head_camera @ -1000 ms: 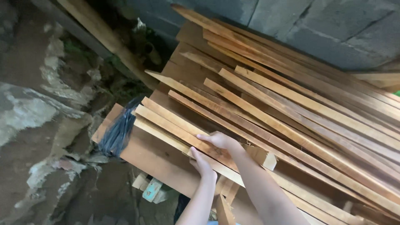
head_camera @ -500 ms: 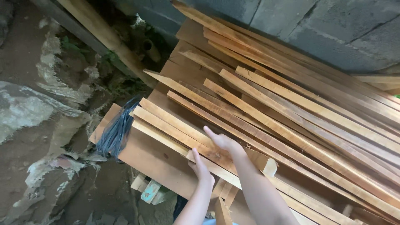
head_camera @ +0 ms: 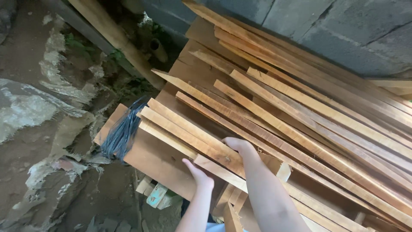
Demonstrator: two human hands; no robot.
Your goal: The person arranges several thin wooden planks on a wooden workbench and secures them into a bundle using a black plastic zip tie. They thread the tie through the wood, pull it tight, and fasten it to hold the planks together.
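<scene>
Both forearms enter from 6 o'clock, cut off by the frame. The left hand [head_camera: 198,172] cups the near edge of a bundle of wooden slats [head_camera: 189,135], fingertips hidden beneath; the right hand [head_camera: 238,145] lies flat on top. Since a second ago the hands have slid slightly toward 12 o'clock. The bundle's free end overhangs dirt floor [head_camera: 30,150] at 9 o'clock, beside a dark strap bundle [head_camera: 122,133]. Beyond, the lumber stack [head_camera: 326,111] reaches a block wall [head_camera: 334,30].

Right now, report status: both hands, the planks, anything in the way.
Left hand grips near edge of light wooden slats, thumb up. Right hand flat on top of them. Black plastic bundle beside the slat ends; long strips stacked alongside.
</scene>
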